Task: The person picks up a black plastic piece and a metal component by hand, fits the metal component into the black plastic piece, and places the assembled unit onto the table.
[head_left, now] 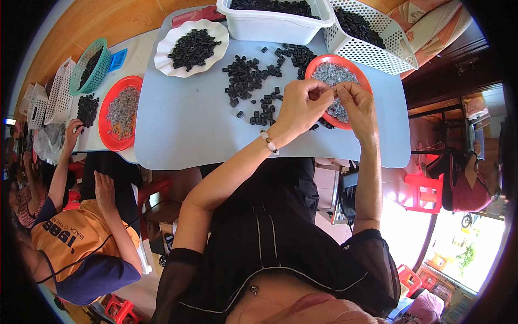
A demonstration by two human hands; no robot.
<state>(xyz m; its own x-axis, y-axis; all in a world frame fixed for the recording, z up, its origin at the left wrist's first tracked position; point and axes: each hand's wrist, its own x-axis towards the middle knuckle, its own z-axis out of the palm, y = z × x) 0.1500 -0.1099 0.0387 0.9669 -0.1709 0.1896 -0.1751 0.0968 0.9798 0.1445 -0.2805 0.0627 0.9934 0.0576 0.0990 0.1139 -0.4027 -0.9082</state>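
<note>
My left hand [303,105] and my right hand [360,110] meet, fingertips pinched together, over a red plate [335,58]. Whatever small thing they hold between them is too tiny and covered to name. Heaped in the plate are small silvery-grey pieces [327,73]. Just left of my left hand, short black block-like parts [243,78] lie scattered on the light blue tabletop [183,124]. A bracelet of pale and dark beads circles my left wrist.
A white scalloped dish [163,53] of black parts sits at the far left. Along the back stand a white tub [272,29] and a perforated white basket [396,62], both holding black parts. At the left table, a co-worker's hand [73,132] is near another black pile [87,109].
</note>
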